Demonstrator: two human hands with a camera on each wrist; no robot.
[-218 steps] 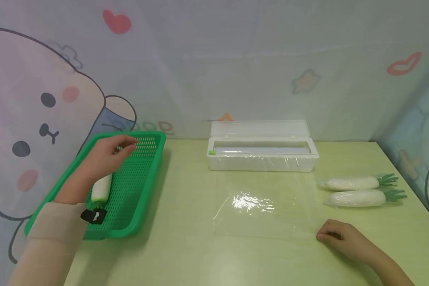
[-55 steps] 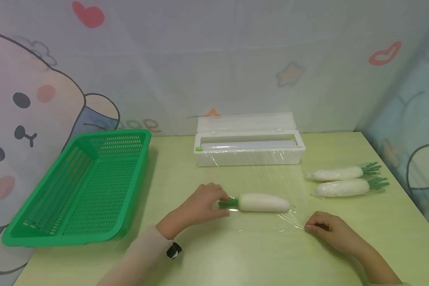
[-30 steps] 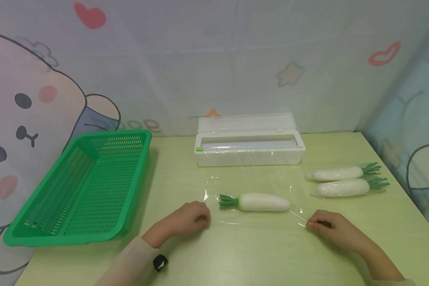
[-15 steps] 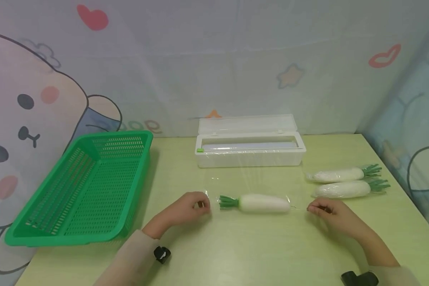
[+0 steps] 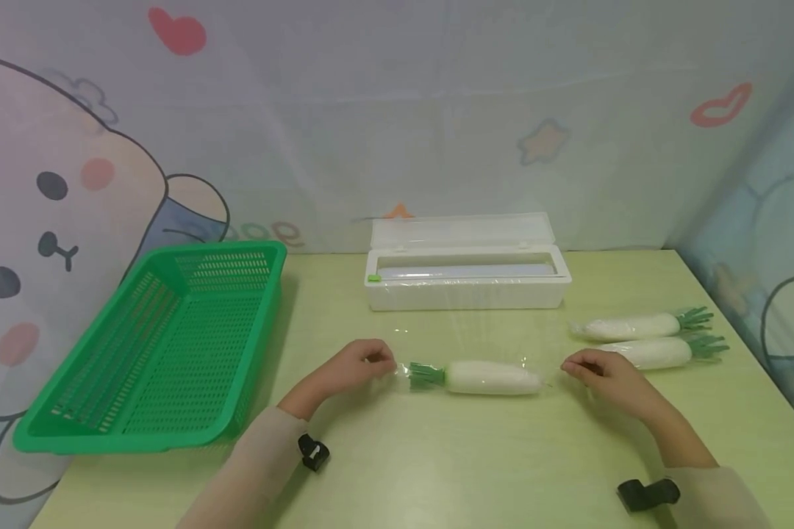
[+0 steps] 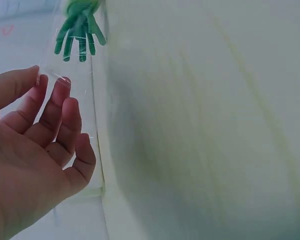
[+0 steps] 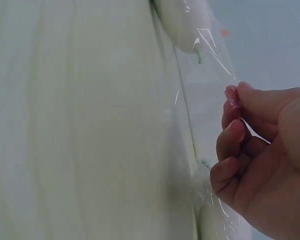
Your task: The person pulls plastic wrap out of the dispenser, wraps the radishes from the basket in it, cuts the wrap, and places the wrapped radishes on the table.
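A white radish point(image 5: 492, 378) with green leaf stubs lies crosswise on the table under clear cling film point(image 5: 402, 371), stubs to the left. My left hand point(image 5: 357, 365) pinches the film beside the stubs, between thumb and index finger; the left wrist view shows the film point(image 6: 75, 72) stretched over the green stubs point(image 6: 80, 35). Past the root tip, my right hand point(image 5: 605, 378) pinches the other corner of the film. In the right wrist view that film point(image 7: 210, 45) runs taut from the fingertips to the radish. Behind it, the film comes from a white dispenser box point(image 5: 470, 296).
Two film-wrapped radishes point(image 5: 635, 325) lie at the right, the nearer partly behind my right hand. A green plastic basket point(image 5: 248, 367) stands at the left. The dispenser's lid point(image 5: 463, 231) is raised, near the cloth backdrop point(image 5: 344, 147).
Earlier, my left hand brought the radish from the basket onto the film and let go of it. Both hands then lifted the film's front edge and moved it back over the radish.
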